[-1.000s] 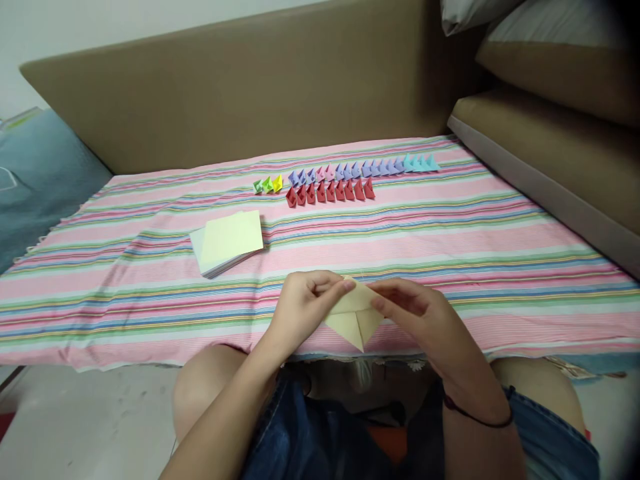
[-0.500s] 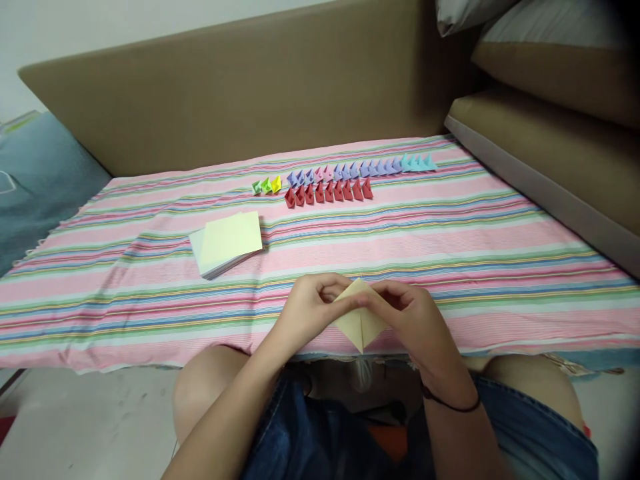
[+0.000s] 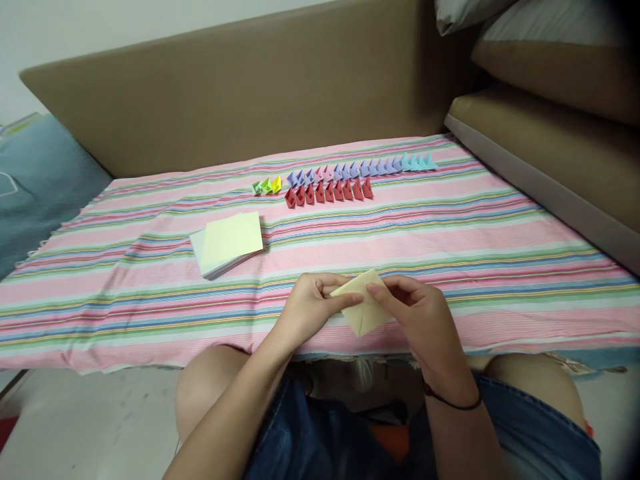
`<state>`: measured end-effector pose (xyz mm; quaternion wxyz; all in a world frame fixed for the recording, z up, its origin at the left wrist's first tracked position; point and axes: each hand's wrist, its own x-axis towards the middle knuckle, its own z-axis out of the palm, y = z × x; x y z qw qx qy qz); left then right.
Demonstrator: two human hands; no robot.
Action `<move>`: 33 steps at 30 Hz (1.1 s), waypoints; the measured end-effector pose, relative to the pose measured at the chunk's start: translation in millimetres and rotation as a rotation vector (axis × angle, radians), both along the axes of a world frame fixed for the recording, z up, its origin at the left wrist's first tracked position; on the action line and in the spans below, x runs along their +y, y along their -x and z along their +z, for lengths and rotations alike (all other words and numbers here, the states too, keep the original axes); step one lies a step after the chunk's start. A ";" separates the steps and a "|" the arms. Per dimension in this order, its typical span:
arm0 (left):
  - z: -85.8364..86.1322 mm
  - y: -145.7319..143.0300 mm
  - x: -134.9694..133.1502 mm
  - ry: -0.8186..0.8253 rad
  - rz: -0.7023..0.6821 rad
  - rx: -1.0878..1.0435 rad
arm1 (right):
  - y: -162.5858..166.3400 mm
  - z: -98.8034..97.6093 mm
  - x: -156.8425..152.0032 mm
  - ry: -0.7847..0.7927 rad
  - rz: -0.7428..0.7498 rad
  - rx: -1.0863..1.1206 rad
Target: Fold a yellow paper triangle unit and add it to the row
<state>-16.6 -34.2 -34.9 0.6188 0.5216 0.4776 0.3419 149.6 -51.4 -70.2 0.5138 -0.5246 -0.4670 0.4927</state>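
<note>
A folded piece of pale yellow paper (image 3: 364, 315) is held in front of me, just above the near edge of the striped cloth. It is diamond-shaped, with a crease running toward its lower corner. My left hand (image 3: 316, 300) pinches its left side, thumb on the front face and fingers behind. On the right side, my right hand (image 3: 420, 310) grips it the same way, its thumb near the upper middle. The fingers behind the paper are partly hidden.
A stack of square paper sheets (image 3: 233, 239) lies left of centre on the striped cloth (image 3: 450, 247). Farther back stand rows of small folded paper boats: red ones (image 3: 329, 193), purple ones (image 3: 380, 167), turquoise ones (image 3: 419, 162) and green ones (image 3: 267, 186). Brown cushions (image 3: 545, 160) are piled at right.
The folded paper has turned slightly and lifted a little. My thumbs, which met at its middle, are now apart, and my right hand has shifted slightly right.
</note>
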 end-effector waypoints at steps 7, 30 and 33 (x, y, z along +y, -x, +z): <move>3.0 11.3 2.6 0.118 -0.162 -0.237 | -6.1 -0.6 2.4 0.008 -0.020 0.033; 8.3 -5.4 -12.3 -0.222 0.206 -0.074 | 4.0 14.2 -5.0 -0.016 -0.145 0.205; 9.8 -3.6 -11.9 -0.241 0.185 -0.071 | 4.3 13.6 -4.1 -0.018 -0.148 0.206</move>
